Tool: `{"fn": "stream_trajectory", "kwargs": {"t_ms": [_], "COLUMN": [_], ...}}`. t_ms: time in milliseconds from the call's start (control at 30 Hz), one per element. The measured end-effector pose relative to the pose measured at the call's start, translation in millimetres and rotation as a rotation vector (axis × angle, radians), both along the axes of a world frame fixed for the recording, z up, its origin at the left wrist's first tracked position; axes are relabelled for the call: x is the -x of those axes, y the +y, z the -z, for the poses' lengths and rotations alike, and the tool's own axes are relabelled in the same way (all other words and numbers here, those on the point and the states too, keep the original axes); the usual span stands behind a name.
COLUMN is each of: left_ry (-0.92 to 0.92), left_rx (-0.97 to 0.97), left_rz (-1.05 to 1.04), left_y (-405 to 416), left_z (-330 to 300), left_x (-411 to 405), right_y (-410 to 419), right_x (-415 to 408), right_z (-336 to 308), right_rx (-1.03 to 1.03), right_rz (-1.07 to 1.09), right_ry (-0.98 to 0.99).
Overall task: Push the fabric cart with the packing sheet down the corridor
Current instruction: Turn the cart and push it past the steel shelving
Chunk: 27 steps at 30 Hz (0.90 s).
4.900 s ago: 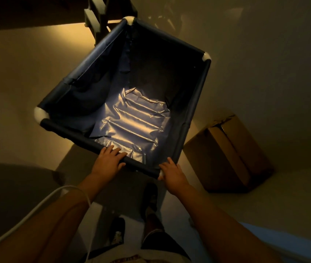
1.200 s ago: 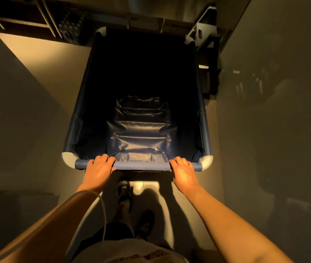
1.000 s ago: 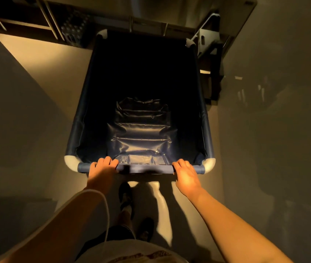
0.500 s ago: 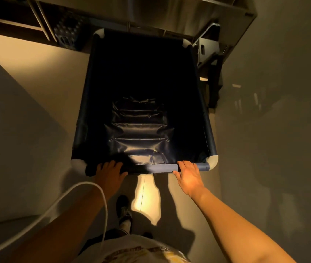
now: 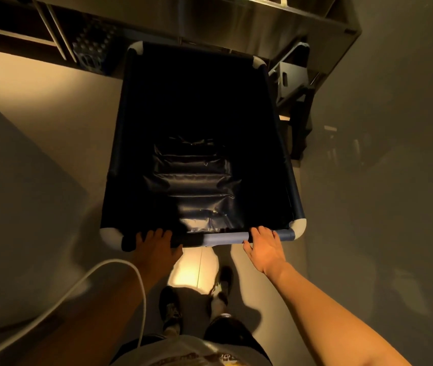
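A dark blue fabric cart (image 5: 293, 188) with white corner joints stands in front of me in a dim corridor. A shiny ribbed packing sheet (image 5: 197, 183) lies on its floor, mostly in shadow. My left hand (image 5: 154, 247) rests on the left part of the near top rail (image 5: 226, 237), fingers curled over it. My right hand (image 5: 265, 247) holds the same rail near the right corner. My feet show on the floor below the rail.
A steel counter or cabinet (image 5: 263, 19) stands just beyond the cart's far end. Dark shelving with a crate of bottles (image 5: 91, 48) is at the far left. A grey box-like fixture (image 5: 292, 80) sits beside the cart's far right corner. Walls close in on both sides.
The cart turned straight and rolled forward down the corridor toward the steel counter. A cardboard box seen beside it earlier is out of view. Both hands stay on the near rail.
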<state>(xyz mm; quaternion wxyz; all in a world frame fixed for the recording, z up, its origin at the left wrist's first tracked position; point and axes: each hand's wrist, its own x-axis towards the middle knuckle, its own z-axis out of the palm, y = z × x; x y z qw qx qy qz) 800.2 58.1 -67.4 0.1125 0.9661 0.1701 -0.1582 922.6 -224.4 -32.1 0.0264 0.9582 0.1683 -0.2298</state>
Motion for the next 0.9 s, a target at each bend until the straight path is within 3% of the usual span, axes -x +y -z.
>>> {"fn": "stream_trajectory", "kwargs": {"t_ms": [533,900], "left_ry": [-0.025,0.001], "left_rx": [-0.102,-0.054], "left_rz": [-0.146,-0.207], "left_y": [8.8,14.4], "left_z": [-6.8,-9.0], "left_x": [-86.2,-158.6], "right_y": [5.0,23.8], "right_x": [-130.8,-214.0], "right_z": [13.1,18.6], "right_rx": [-0.129,-0.135], "right_rz": [-0.072,-0.187], "right_ry": [0.081,0.116]}}
